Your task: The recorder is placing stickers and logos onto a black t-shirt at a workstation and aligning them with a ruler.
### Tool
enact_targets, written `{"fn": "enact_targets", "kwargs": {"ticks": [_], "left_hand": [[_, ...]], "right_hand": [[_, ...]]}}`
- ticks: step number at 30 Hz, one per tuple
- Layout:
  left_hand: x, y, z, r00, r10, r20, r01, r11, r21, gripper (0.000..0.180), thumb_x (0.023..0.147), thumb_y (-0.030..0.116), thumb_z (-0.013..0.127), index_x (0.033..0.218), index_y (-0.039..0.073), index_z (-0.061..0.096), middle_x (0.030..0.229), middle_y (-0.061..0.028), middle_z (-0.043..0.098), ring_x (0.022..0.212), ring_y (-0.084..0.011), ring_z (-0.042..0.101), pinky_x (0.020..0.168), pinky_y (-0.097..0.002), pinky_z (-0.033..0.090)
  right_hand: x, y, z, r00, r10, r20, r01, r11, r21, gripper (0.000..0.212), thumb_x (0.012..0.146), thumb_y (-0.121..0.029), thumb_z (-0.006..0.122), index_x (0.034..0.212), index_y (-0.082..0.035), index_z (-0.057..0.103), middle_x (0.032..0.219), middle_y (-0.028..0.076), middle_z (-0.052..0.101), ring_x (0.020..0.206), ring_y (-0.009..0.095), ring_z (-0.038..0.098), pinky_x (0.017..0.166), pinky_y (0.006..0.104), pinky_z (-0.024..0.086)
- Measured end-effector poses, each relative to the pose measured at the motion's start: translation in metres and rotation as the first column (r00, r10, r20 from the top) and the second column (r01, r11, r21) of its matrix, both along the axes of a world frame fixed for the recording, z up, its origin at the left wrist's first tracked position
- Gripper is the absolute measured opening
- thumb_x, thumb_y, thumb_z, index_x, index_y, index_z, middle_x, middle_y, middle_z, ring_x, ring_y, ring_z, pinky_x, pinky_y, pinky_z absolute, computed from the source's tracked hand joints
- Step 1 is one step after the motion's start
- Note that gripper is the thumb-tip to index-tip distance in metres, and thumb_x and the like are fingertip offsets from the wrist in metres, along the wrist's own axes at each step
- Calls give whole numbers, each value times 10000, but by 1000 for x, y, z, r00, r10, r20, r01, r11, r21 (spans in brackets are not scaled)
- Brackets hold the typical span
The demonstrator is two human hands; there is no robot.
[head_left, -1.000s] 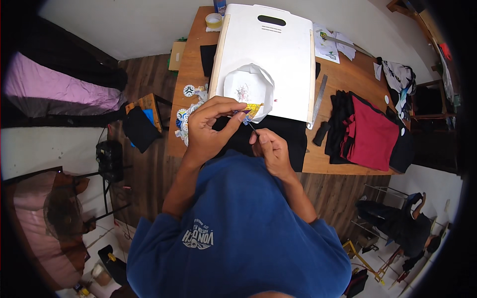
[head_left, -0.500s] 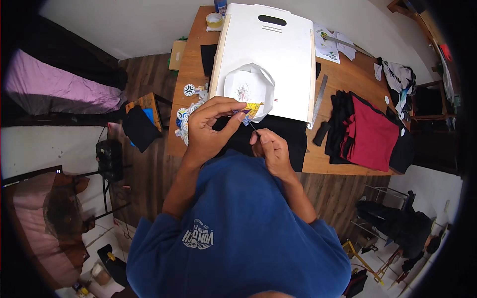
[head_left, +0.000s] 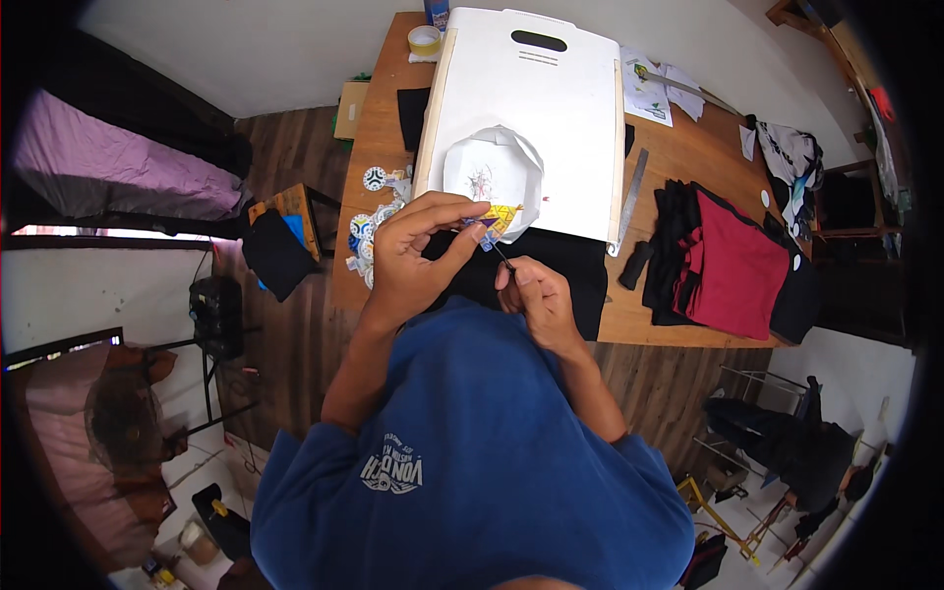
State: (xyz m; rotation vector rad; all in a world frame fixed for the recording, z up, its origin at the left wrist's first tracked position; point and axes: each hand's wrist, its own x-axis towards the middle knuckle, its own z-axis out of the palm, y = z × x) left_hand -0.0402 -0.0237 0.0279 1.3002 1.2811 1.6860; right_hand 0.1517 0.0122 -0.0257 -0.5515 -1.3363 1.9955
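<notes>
My left hand (head_left: 418, 251) pinches a small yellow, purple and blue patterned piece (head_left: 503, 218) between thumb and fingertips. It hangs over the near edge of a white paper tray (head_left: 532, 162) with thin dark and reddish scraps inside. Just to the right and nearer to me, my right hand (head_left: 539, 300) is closed on a thin dark tool (head_left: 502, 258). The tool's tip points up at the lower edge of the patterned piece; whether it touches cannot be made out. Black cloth (head_left: 565, 265) lies beneath both hands.
The tray rests on a white board (head_left: 580, 118) on a wooden table (head_left: 674, 138). Round printed cutouts (head_left: 375, 178) lie left, beside a yellow tape roll (head_left: 424, 39). To the right are a metal ruler (head_left: 629, 197) and stacked red cloth (head_left: 733, 265) and black cloth.
The patterned piece has tilted slightly in my left fingers, so more of its yellow face shows. Both hands stay in nearly the same place.
</notes>
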Motion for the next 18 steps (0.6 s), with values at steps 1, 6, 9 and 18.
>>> {"fn": "enact_targets", "kwargs": {"ticks": [1,6,9,18], "left_hand": [[-1,-1,0,1000,-3,-5,3,1000,5,274,896,-97,721,1167,-59,730,1112,-136,699,992,-148,690,887,-255,560],[-7,-8,1,1000,-4,-18,4,1000,-1,273,896,-97,722,1166,-61,730,1113,-137,699,985,-146,688,886,-253,557],[-12,-12,1,1000,2,-17,-2,1000,-2,272,896,-97,722,1166,-62,730,1111,-136,699,982,-144,687,884,-252,556],[-41,-18,-6,1000,21,-8,-21,1000,-12,275,895,-100,721,1168,-64,728,1113,-130,694,981,-135,685,887,-247,557]], "right_hand": [[-1,-2,0,1000,-1,-1,1,1000,0,368,1133,-294,444,1019,10,616,681,-17,469,597,62,408,585,238,373],[-11,-8,3,999,-30,27,28,998,47,419,1131,-343,439,996,20,599,623,-28,376,550,79,335,548,268,332],[-15,-12,4,998,-26,50,23,999,49,414,1129,-342,445,996,19,598,626,-26,384,551,79,340,548,270,332],[-46,-16,-7,999,-13,36,12,999,44,410,1130,-343,444,1000,17,593,625,-24,380,546,77,325,545,270,325]]}}
